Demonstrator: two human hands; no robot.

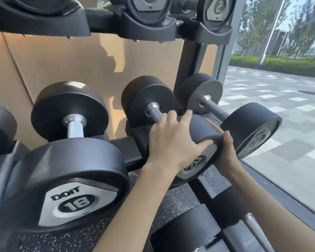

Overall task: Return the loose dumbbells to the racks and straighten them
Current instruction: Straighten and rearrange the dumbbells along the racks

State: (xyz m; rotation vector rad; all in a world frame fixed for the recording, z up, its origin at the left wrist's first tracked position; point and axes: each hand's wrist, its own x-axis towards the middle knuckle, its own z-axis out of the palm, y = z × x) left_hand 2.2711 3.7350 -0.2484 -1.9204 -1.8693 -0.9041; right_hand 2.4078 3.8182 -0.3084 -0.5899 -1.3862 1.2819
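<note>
A black dumbbell (pixel 149 99) lies in the middle cradle of the lower rack (pixel 127 148). Both my hands are on its near head (pixel 200 128). My left hand (pixel 171 142) lies over the top of that head, fingers curled round the rim and thumb on the face. My right hand (pixel 225 151) cups the head's right side. To the right lies another dumbbell (pixel 251 128), its handle angled toward the window. On the left sits the dumbbell marked 18 (pixel 71 160).
An upper rack shelf (pixel 135 24) with several dumbbells hangs just overhead. More dumbbells (pixel 189 230) lie on the lowest shelf below my arms. A glass window wall (pixel 280 106) stands close on the right. Speckled rubber floor (pixel 91 237) shows under the rack.
</note>
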